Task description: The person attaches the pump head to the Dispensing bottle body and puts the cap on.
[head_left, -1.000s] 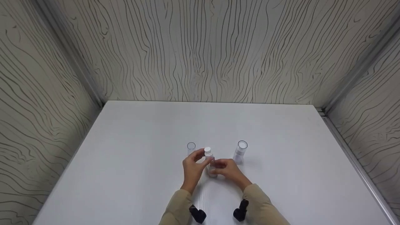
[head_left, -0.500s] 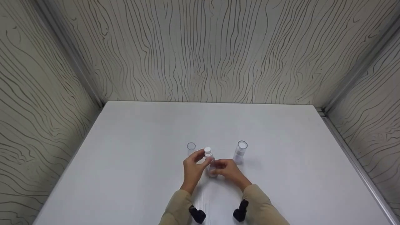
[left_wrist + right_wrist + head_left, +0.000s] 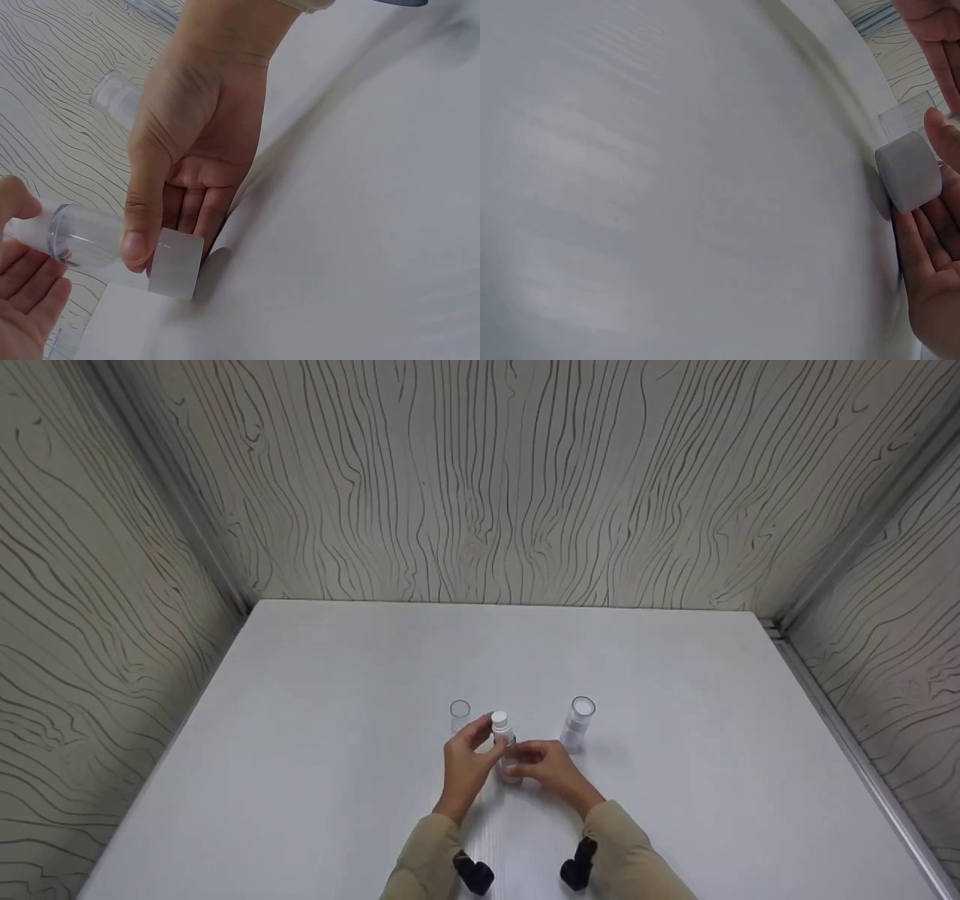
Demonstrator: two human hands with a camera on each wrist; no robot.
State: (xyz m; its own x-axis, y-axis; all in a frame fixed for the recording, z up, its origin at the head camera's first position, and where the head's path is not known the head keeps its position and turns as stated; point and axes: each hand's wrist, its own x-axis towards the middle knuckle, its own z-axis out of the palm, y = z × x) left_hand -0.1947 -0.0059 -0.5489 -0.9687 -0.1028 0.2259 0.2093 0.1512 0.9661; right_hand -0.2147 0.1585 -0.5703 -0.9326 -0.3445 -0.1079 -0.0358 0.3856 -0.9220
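In the head view, a small white bottle with a white cap [image 3: 499, 721] stands upright at the mouth of a clear tube. My left hand [image 3: 466, 765] pinches this bottle between thumb and fingers. My right hand [image 3: 553, 769] grips the tube low down, near the tabletop. In the left wrist view, the bottle [image 3: 31, 226] sits at the rim of the clear tube [image 3: 94, 244], whose far end is a whitish block [image 3: 176, 264]. That whitish end [image 3: 909, 174] shows beside my right hand in the right wrist view. How deep the bottle sits is hard to tell.
Behind my left hand stands another clear tube [image 3: 460, 709], its lower part hidden. A third clear tube [image 3: 577, 725] with white contents stands behind my right hand. The white table [image 3: 337, 675] meets wood-grain-patterned walls [image 3: 480, 480] at the back and sides.
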